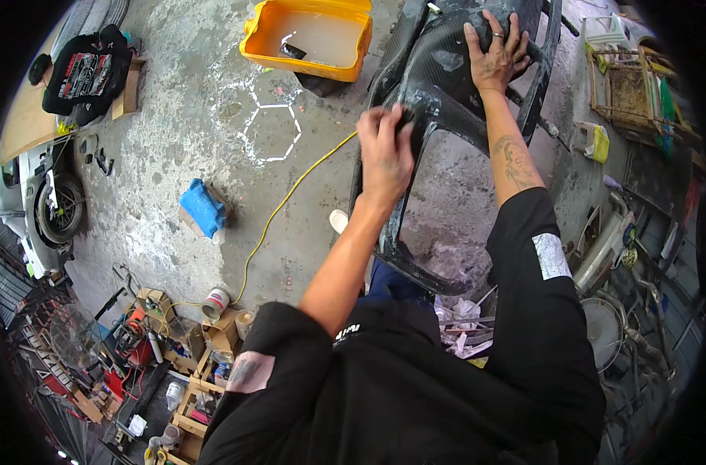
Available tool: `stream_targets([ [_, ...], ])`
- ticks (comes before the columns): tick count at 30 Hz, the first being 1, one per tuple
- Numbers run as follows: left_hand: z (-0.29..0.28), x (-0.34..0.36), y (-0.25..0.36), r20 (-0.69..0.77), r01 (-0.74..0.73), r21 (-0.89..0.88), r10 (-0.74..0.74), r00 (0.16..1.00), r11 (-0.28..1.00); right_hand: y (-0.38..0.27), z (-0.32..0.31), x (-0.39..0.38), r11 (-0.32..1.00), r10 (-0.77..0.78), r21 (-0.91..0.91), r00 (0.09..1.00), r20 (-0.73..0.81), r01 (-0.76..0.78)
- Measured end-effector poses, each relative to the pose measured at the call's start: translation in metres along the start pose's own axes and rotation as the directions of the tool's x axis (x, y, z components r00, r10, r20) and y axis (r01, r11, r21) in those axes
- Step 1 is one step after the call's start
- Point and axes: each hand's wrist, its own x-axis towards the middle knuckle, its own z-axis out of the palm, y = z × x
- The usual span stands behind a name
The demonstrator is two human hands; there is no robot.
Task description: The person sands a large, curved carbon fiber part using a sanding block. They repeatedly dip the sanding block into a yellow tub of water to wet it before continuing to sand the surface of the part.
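A large black moulded panel with a carbon-fibre weave (429,77), perhaps a car body part, stands in front of me. Whitish smears mark its surface, and an open frame reaches down toward my legs. My right hand (498,60) lies on its upper face with the fingers spread, a ring on one of them. At the panel's left edge is my left hand (385,155), its fingers bent and slightly blurred. Something dark shows at those fingertips, too hidden to name. Left of the panel is a yellow tub (306,68) of cloudy water with a dark flat piece (293,51) in it.
A yellow cable (279,205) runs across the concrete floor. A blue cloth (203,208) lies to the left. Farther left are a black garment (88,74) and a car wheel (60,208). Tools and boxes crowd the lower left; a wooden frame (624,85) and metal parts line the right.
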Motion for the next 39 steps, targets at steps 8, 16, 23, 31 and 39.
stream_targets([
  [8, 0.011, 0.009, -0.001, 0.278, -0.139, 0.053, 0.119, 0.953, 0.989, -0.012, 0.003, 0.0, 1.0, -0.021, 0.01, 1.0, -0.019, 0.021],
  [16, 0.009, 0.007, 0.002, 0.277, -0.179, 0.069, 0.153, 0.949, 0.981, -0.015, -0.003, 0.001, 0.982, 0.024, -0.187, 0.999, -0.047, -0.033],
  [23, -0.007, -0.03, 0.001, 0.367, -0.124, 0.059, 0.094, 0.925, 0.991, -0.007, -0.007, -0.003, 0.976, 0.016, -0.217, 0.998, -0.053, -0.027],
  [31, -0.017, -0.038, 0.0, 0.419, -0.182, 0.046, 0.146, 0.896, 0.982, -0.011, -0.005, -0.006, 0.981, 0.042, -0.189, 0.999, -0.012, -0.043],
  [39, -0.024, -0.055, 0.011, 0.451, -0.13, 0.08, 0.08, 0.889, 0.988, -0.008, -0.006, -0.004, 0.986, 0.026, -0.163, 0.999, -0.043, -0.032],
])
